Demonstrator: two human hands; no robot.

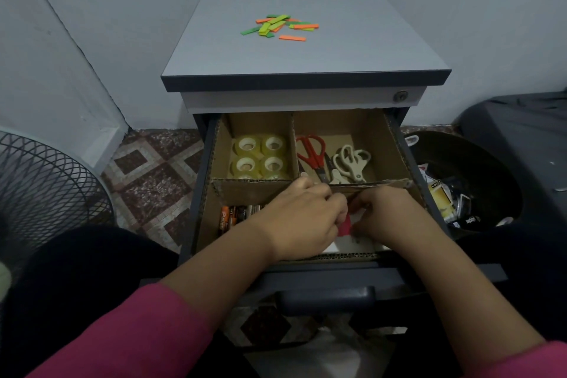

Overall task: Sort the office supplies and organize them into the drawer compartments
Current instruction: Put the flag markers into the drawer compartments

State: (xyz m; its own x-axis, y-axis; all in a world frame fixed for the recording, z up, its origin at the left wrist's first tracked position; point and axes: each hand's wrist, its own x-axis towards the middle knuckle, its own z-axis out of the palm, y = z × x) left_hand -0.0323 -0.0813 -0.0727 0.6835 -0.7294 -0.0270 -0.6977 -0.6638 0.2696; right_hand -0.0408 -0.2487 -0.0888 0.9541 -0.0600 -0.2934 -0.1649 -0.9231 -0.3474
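The open drawer (411, 144) holds cardboard compartments. Several clear tape rolls (259, 156) fill the back left one. Red scissors (313, 152) and beige scissors (352, 161) lie in the back right one. Batteries (231, 215) lie in the front left compartment. My left hand (302, 218) and my right hand (386, 215) meet over the front right compartment, and their fingers pinch a small red item (345, 225) above a white card (356, 244). Green, yellow and orange sticky strips (280, 26) lie scattered on the cabinet top (306, 61).
A black mesh bin (46, 190) stands on the tiled floor at the left. At the right, a dark round bin (469, 193) holds packaging scraps. Walls close in behind the cabinet. The drawer's handle (326, 298) is below my forearms.
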